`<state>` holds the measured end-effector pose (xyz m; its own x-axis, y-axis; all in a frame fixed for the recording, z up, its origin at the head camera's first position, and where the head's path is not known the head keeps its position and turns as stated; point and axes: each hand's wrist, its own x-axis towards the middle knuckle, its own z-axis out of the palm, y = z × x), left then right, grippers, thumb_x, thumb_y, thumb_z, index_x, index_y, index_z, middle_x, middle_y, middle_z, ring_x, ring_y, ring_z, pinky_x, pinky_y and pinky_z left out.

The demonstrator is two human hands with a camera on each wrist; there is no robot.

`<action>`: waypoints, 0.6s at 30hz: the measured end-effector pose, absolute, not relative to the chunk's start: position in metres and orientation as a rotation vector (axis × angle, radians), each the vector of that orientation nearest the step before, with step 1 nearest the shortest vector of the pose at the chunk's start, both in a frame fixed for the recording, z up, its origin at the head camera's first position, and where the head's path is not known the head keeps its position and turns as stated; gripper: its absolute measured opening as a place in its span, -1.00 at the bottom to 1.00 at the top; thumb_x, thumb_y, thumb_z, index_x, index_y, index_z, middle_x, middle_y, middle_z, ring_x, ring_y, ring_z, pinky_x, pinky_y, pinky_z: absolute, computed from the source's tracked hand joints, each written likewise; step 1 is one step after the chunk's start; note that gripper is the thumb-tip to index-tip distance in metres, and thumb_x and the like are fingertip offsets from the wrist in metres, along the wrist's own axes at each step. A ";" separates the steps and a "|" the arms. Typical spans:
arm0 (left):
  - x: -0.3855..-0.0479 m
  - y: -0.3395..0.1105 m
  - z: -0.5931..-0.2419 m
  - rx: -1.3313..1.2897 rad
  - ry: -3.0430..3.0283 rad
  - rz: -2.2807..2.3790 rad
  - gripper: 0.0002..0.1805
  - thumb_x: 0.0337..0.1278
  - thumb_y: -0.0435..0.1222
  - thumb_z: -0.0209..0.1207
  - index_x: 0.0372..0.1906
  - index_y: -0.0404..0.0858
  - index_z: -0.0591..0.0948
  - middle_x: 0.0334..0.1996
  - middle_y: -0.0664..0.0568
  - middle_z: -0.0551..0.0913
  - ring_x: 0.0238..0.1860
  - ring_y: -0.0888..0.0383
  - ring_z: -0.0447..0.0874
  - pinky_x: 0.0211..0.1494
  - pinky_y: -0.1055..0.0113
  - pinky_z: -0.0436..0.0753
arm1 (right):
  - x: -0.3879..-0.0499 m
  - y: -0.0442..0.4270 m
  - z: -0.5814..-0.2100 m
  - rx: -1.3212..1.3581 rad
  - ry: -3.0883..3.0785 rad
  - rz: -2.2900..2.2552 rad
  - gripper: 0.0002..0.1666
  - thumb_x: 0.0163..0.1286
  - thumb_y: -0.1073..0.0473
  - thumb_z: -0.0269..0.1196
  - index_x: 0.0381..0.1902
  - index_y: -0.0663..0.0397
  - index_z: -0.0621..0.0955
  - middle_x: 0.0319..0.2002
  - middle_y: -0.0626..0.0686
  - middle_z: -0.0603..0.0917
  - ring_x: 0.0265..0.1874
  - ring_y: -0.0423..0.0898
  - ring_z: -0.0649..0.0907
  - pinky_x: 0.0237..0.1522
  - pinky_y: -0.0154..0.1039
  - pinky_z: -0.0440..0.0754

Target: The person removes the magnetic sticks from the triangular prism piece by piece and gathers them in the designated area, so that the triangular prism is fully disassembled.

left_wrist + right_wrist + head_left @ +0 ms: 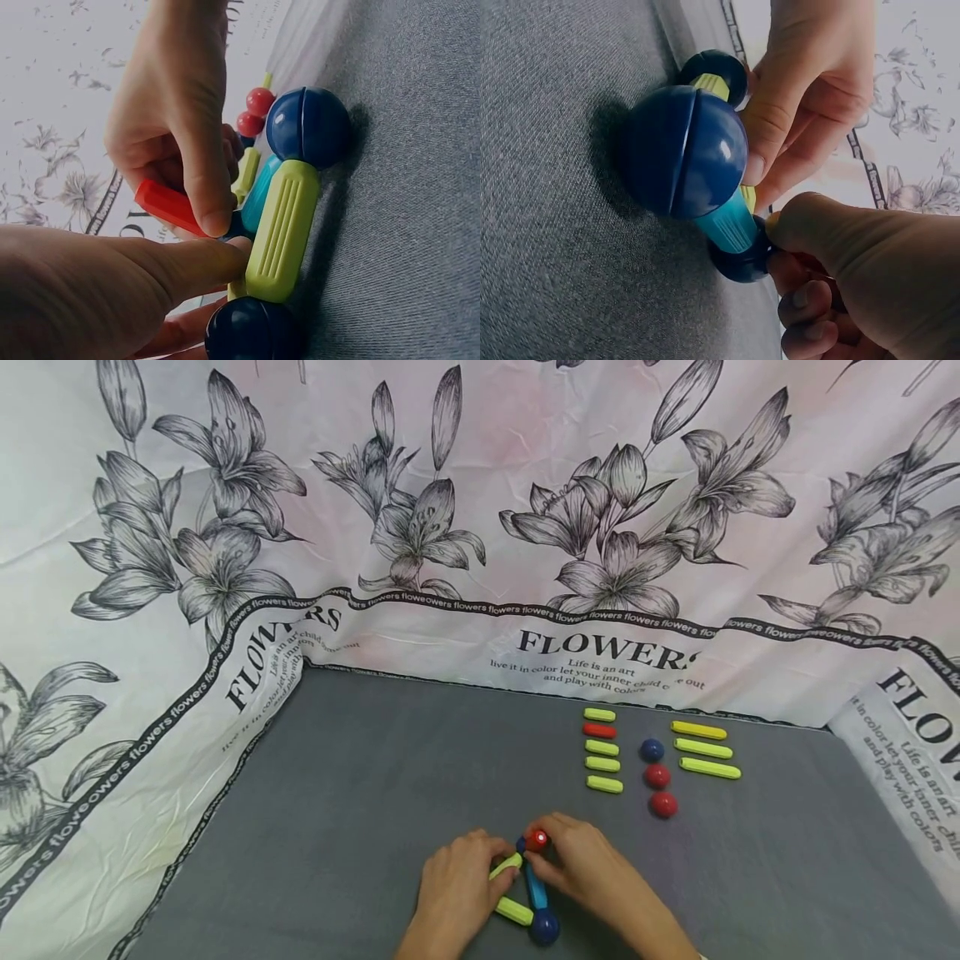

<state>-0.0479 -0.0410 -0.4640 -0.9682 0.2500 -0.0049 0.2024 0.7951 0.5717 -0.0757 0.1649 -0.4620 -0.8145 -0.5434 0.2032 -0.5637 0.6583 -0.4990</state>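
Observation:
A triangle of magnetic rods and balls lies on the grey cloth. A blue ball (pixel 544 927) forms its near corner, joined to a turquoise rod (pixel 536 887) and a yellow-green rod (pixel 514 910). My left hand (pixel 459 881) grips the far yellow-green rod (pixel 506 866); the left corner ball (pixel 251 330) shows under this hand in the left wrist view. Between right-hand thumb and fingers is a red rod (pixel 169 208), its lower end at the far blue ball (pixel 739 262). The right hand (pixel 592 864) partly hides that joint, so whether they touch is unclear.
Several short rods (pixel 602 747), yellow-green and one red, lie in a column beyond the hands. Beside them are a blue ball (pixel 652 750), two red balls (pixel 663 804) and longer rods (pixel 709 768). A flower-printed cloth (pixel 420 635) borders the grey surface (pixel 390 752).

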 end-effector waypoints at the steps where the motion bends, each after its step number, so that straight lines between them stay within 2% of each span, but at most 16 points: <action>1: -0.048 -0.041 -0.464 0.368 2.902 0.906 -0.83 0.13 -0.11 0.54 -0.17 0.04 0.85 -0.42 0.28 0.64 -0.51 0.34 0.54 -0.50 0.32 0.48 | -0.076 0.165 -0.462 0.952 -2.822 0.874 -0.82 0.33 0.29 0.47 -0.19 -0.02 0.68 -0.26 -0.17 0.69 -0.33 -0.32 0.62 -0.28 -0.31 0.68; 7: -0.048 -0.041 -0.464 0.357 2.891 0.894 -0.82 0.15 -0.09 0.53 -0.15 0.05 0.85 -0.40 0.28 0.65 -0.49 0.31 0.57 -0.48 0.30 0.51 | -0.076 0.167 -0.463 0.938 -2.790 0.881 -0.80 0.33 0.29 0.46 -0.20 -0.04 0.65 -0.27 -0.18 0.66 -0.35 -0.28 0.62 -0.30 -0.32 0.66; 13: -0.048 -0.042 -0.464 0.345 2.878 0.898 -0.82 0.15 -0.09 0.53 -0.15 0.05 0.85 -0.41 0.29 0.63 -0.49 0.33 0.55 -0.48 0.31 0.50 | -0.076 0.179 -0.456 0.807 -2.838 0.824 -0.77 0.41 0.21 0.44 -0.08 -0.06 0.61 -0.17 -0.23 0.55 -0.28 -0.26 0.59 -0.21 -0.29 0.65; 18: -0.048 -0.042 -0.464 0.329 2.854 0.900 -0.81 0.17 -0.09 0.52 -0.12 0.07 0.85 -0.40 0.30 0.62 -0.50 0.34 0.53 -0.48 0.31 0.48 | -0.077 0.198 -0.455 0.762 -2.746 0.725 -0.66 0.35 0.32 0.47 -0.05 0.01 0.56 -0.18 -0.17 0.49 -0.27 -0.28 0.55 -0.26 -0.30 0.63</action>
<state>-0.0477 -0.0418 -0.4645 -0.9676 0.2455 -0.0584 0.1677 0.7984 0.5783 -0.0772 0.1978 -0.4549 -0.8470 -0.4296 0.3131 -0.5282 0.7467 -0.4043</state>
